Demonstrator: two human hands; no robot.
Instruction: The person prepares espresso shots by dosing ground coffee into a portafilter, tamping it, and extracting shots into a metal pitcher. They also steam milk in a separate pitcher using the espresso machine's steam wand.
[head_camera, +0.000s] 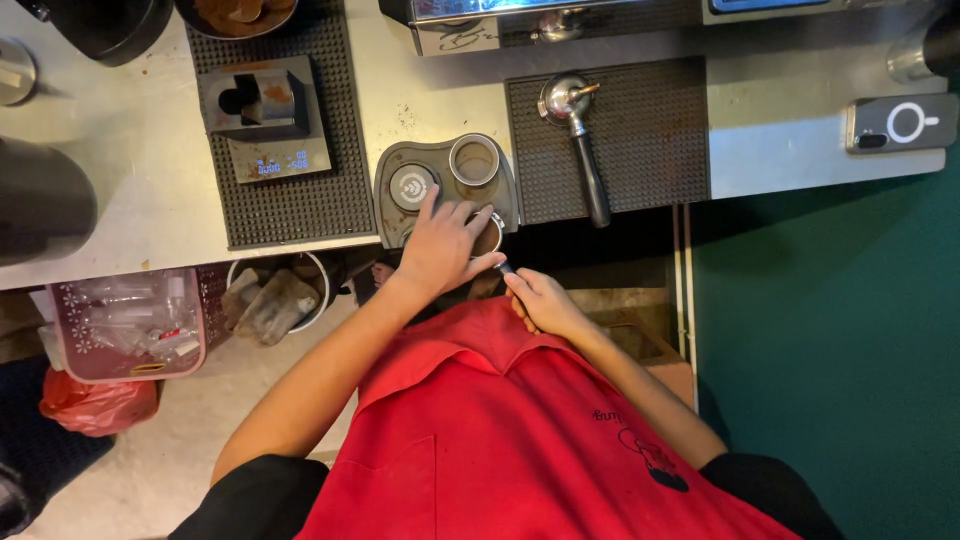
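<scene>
My left hand (441, 243) lies flat over the basket of a portafilter (490, 238) at the counter's front edge, fingers spread across the coffee in it. My right hand (541, 298) grips the portafilter's dark handle just below the counter edge. The basket rests at the front of a grey tamping station (395, 215), which holds a round tamper (412, 186) and a metal ring (474, 160). A red apron covers my chest below both hands.
A second portafilter (578, 130) lies on a black rubber mat (650, 130) to the right. A small scale (268, 125) sits on another mat at left. A phone (902, 122) lies far right. Below the counter are a pink bin (125, 325) and a bucket of cloths (272, 300).
</scene>
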